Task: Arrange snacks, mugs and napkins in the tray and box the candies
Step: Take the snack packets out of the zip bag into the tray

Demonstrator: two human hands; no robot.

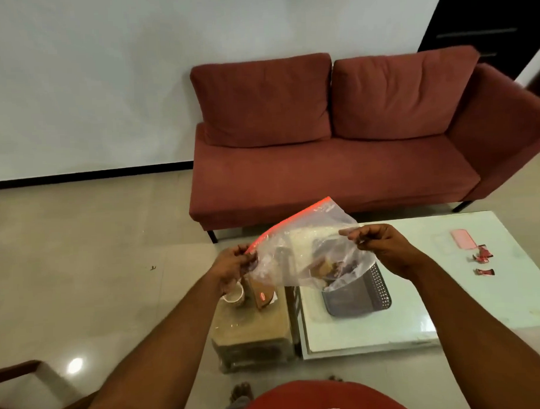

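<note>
Your left hand (234,263) and right hand (383,249) each pinch an edge of the clear bag (307,249), holding it spread above the dark tray (357,296), apparently to get at its snacks.

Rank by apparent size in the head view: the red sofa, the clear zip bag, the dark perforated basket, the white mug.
1. Red fabric sofa, largest.
2. Clear plastic zip bag with red seal, held nearer the camera, so enlarged.
3. Dark perforated plastic basket.
4. White mug, smallest, partly hidden.
</note>
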